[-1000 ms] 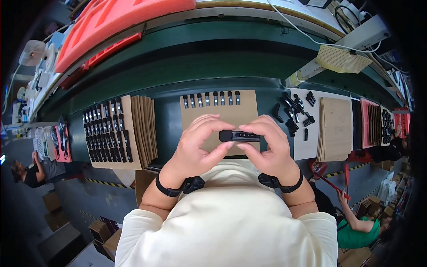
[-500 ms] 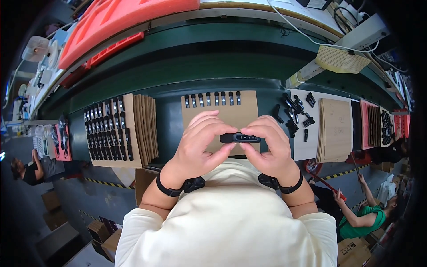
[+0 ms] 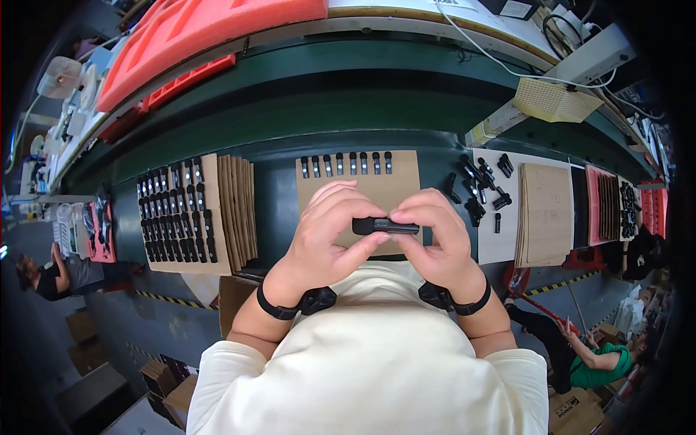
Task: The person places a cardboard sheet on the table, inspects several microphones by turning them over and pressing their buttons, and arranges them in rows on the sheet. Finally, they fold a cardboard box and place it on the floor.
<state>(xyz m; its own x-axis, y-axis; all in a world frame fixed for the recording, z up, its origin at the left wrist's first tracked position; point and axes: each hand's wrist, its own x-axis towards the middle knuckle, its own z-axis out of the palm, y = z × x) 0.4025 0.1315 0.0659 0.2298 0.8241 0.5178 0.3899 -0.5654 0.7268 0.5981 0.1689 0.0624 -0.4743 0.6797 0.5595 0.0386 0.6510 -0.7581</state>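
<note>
Device [image 3: 384, 225] (between hands [image 3: 317, 239]), cardboard [image 3: 388, 190] behind, pile [image 3: 478, 174] right

Green bench [image 3: 274, 196] lies open just left of the hands [image 3: 319, 239], but jumbled black devices [image 3: 475, 210] clutter the right

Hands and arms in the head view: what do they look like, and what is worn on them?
The left hand and right hand are ungloved. Each arm wears a black wristband with a bulky black module on the side facing the other arm. Short, plain cream sleeves leave the forearms bare. No cables show on them.
</note>
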